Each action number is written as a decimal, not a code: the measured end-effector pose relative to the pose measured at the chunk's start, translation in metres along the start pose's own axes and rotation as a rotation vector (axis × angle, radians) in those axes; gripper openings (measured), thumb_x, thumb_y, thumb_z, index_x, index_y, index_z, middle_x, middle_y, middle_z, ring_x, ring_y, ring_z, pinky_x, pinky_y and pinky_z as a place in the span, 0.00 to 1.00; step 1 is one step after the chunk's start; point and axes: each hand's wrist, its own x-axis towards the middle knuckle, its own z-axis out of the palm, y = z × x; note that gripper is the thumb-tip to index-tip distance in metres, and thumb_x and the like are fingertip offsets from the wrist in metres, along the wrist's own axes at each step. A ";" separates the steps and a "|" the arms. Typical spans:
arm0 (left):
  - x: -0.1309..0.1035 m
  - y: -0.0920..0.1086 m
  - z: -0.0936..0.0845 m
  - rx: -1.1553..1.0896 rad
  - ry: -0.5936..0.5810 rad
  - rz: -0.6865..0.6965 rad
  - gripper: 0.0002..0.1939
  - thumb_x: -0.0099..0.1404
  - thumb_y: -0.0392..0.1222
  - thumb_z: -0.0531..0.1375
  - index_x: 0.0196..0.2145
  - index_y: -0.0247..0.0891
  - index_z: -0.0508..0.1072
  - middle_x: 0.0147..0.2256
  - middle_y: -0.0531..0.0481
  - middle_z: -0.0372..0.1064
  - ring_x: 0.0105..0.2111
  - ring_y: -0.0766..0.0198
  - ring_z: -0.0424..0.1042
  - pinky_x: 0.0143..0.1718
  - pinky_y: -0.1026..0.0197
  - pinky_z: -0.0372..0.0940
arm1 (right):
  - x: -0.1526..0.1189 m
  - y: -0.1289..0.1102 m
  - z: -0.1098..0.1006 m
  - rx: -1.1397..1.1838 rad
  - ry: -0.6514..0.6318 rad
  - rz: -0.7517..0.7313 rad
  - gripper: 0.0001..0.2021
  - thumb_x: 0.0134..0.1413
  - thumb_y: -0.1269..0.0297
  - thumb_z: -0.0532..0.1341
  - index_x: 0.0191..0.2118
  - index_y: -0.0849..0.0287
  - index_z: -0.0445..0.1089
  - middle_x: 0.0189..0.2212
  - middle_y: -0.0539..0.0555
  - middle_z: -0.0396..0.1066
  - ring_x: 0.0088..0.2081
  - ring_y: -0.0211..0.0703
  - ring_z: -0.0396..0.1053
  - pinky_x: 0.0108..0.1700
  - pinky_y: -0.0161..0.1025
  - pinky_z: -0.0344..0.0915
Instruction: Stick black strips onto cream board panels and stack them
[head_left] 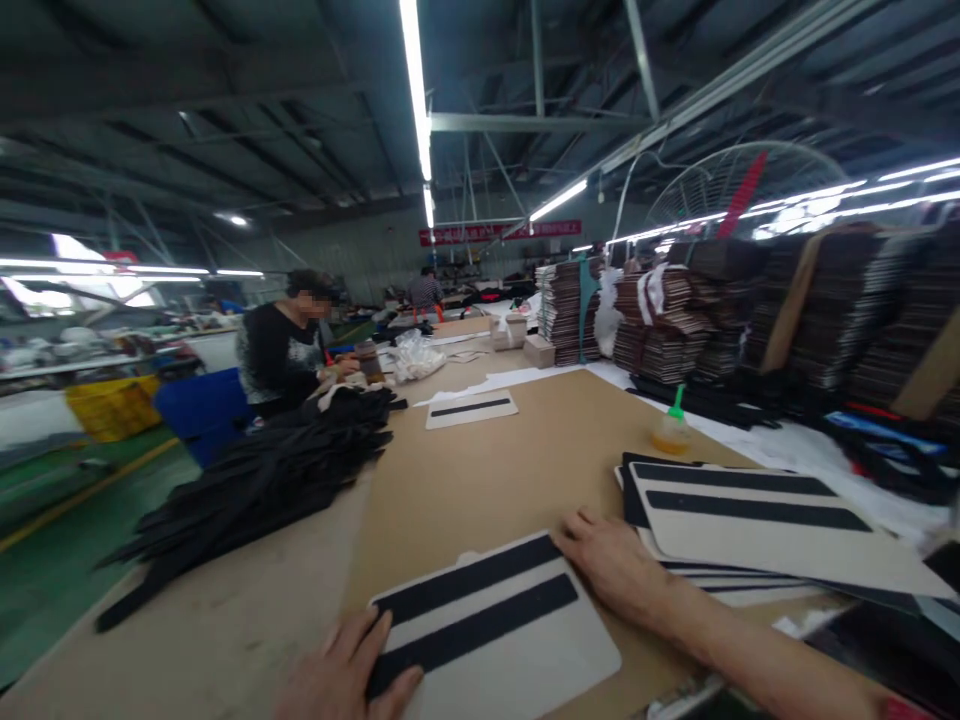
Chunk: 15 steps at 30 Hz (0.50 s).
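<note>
A pale, round-cornered board [517, 650] lies before me on brown sheeting, with two black strips [480, 620] running across it. My left hand [349, 665] rests at the board's left edge, fingers spread over the strip ends. At the upper right corner, my right hand [611, 560] lies with its fingertips against the end of the far strip, fingers extended. To the right of that hand is a stack of similar boards [750, 540], the top one also bearing two black strips. A smaller pale board [472, 408] with one dark strip lies farther off.
A heap of black strips [277, 480] covers the table's left side. A small bottle with a green nozzle [671, 430] holds amber liquid. Tall stacks of brown pieces [675, 320] line the right. Another person [277, 345] works at the left, beside a blue bin [206, 410].
</note>
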 end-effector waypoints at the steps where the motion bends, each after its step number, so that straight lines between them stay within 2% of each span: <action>1: -0.003 0.008 -0.010 0.003 -0.060 -0.009 0.29 0.65 0.60 0.53 0.54 0.36 0.73 0.55 0.39 0.68 0.54 0.45 0.67 0.54 0.43 0.64 | -0.004 0.003 0.001 0.036 -0.011 0.029 0.17 0.60 0.71 0.48 0.48 0.53 0.70 0.44 0.56 0.68 0.47 0.48 0.67 0.43 0.44 0.69; 4: -0.007 0.025 -0.029 -0.019 -0.114 -0.054 0.29 0.67 0.58 0.53 0.57 0.35 0.69 0.58 0.39 0.65 0.57 0.46 0.63 0.58 0.42 0.61 | -0.015 0.005 0.004 0.178 -0.013 0.076 0.23 0.61 0.74 0.44 0.52 0.52 0.70 0.49 0.56 0.69 0.51 0.46 0.67 0.54 0.49 0.67; 6: -0.008 0.030 -0.032 -0.037 -0.102 -0.054 0.29 0.68 0.58 0.54 0.57 0.34 0.69 0.57 0.39 0.65 0.56 0.47 0.63 0.58 0.42 0.60 | -0.022 -0.004 0.006 0.283 -0.005 0.062 0.23 0.63 0.69 0.44 0.57 0.52 0.67 0.56 0.56 0.66 0.57 0.46 0.64 0.62 0.51 0.62; 8: -0.009 0.030 -0.032 -0.047 -0.083 -0.042 0.28 0.68 0.56 0.54 0.57 0.33 0.69 0.55 0.38 0.66 0.55 0.47 0.64 0.57 0.43 0.61 | -0.027 -0.020 0.007 0.359 -0.014 0.054 0.22 0.65 0.60 0.46 0.60 0.53 0.65 0.61 0.56 0.62 0.61 0.47 0.60 0.66 0.53 0.57; 11: -0.011 0.030 -0.031 -0.049 -0.051 -0.026 0.26 0.68 0.55 0.56 0.55 0.33 0.70 0.54 0.38 0.67 0.54 0.47 0.64 0.56 0.43 0.61 | -0.026 -0.046 0.010 0.432 -0.012 0.043 0.25 0.64 0.50 0.48 0.61 0.54 0.65 0.63 0.57 0.59 0.64 0.50 0.56 0.68 0.56 0.53; 15: -0.012 0.030 -0.030 -0.033 -0.035 -0.025 0.26 0.68 0.55 0.55 0.55 0.35 0.70 0.55 0.39 0.67 0.54 0.47 0.65 0.55 0.43 0.62 | -0.017 -0.073 0.008 0.504 0.007 -0.029 0.29 0.62 0.47 0.51 0.63 0.56 0.61 0.65 0.59 0.55 0.67 0.53 0.52 0.69 0.59 0.51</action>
